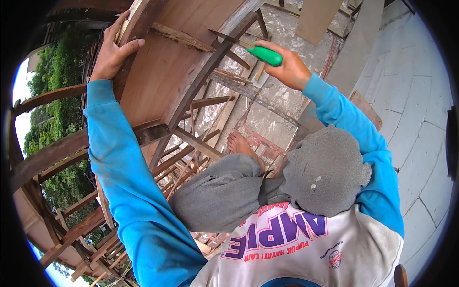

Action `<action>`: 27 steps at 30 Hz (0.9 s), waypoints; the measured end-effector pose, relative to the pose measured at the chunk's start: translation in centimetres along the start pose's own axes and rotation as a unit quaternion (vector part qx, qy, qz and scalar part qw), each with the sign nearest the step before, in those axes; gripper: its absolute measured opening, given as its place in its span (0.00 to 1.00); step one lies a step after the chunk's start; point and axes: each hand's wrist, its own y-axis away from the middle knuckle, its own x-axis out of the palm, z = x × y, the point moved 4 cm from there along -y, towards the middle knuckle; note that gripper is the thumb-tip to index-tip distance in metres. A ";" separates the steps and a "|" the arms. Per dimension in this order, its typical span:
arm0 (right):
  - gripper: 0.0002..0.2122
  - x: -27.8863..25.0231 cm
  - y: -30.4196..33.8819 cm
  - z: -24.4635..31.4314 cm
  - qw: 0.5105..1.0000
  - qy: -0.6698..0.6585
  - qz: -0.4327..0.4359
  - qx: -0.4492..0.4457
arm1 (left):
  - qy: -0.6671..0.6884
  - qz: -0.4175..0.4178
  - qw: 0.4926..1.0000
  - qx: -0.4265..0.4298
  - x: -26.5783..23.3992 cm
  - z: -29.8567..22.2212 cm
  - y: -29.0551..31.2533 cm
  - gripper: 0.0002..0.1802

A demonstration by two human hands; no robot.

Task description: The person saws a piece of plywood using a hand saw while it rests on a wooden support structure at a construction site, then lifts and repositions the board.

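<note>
My left hand [113,56] is up at the far left, its fingers curled over the edge of a curved wooden beam [138,29] and its thumb on the near side. In my right hand [289,68], to the right of a curved panel, is a green-handled knife [268,55]. Its thin dark blade points left and reaches over the rim [206,71] of the reddish-brown wooden panel [165,71]. Whether the blade touches the wood I cannot tell. A rough wooden batten [181,37] crosses the panel just left of the blade tip.
Below the panel are wooden struts [197,142] and a paint-spattered floor [277,103]. My bare foot [243,146] stands there. Grey planking [411,105] lies at right, and loose boards [318,19] lie at the far side. Curved ribs [52,149] and greenery [57,91] show at left.
</note>
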 end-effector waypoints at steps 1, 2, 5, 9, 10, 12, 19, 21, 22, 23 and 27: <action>0.28 -1.2 2.9 0.7 0.999 -0.032 0.006 -0.008 | -0.005 0.001 1.000 -0.019 -0.8 -0.2 0.9 0.52; 0.28 -2.9 6.4 0.5 0.998 -0.009 -0.016 -0.053 | -0.007 0.001 1.000 -0.023 -1.0 -0.8 1.3 0.52; 0.29 -3.2 8.3 1.7 0.998 0.008 -0.031 -0.059 | -0.009 -0.001 1.000 -0.010 -0.5 -0.6 2.2 0.52; 0.29 0.2 -1.3 -0.8 0.999 0.024 -0.021 -0.013 | 0.013 -0.005 1.000 0.011 0.6 -0.7 -0.1 0.53; 0.29 -0.2 -1.7 -1.6 0.999 0.038 -0.033 -0.011 | 0.007 -0.004 1.000 0.015 1.9 -0.6 -1.1 0.53; 0.29 -0.4 -2.6 -2.5 0.997 0.057 -0.045 -0.002 | 0.035 -0.008 0.999 0.004 2.7 -0.4 -1.9 0.53; 0.29 -3.9 7.9 1.9 0.998 -0.004 -0.021 -0.065 | -0.007 0.012 1.000 -0.019 -1.3 -0.5 2.3 0.52; 0.28 -2.4 3.9 2.8 0.998 0.010 -0.022 -0.056 | 0.008 -0.005 1.000 -0.008 -0.5 -1.1 2.0 0.52; 0.28 -0.9 -0.1 1.9 1.000 0.023 -0.015 -0.014 | 0.015 -0.008 1.000 0.004 0.2 -1.5 1.1 0.52; 0.28 -1.0 -2.0 0.3 0.998 0.047 -0.012 0.036 | 0.014 -0.002 1.000 0.015 2.0 -1.6 -0.4 0.53; 0.29 -0.7 -0.9 -0.6 0.998 0.025 0.019 0.049 | 0.019 -0.004 1.000 -0.004 1.7 0.2 -0.2 0.53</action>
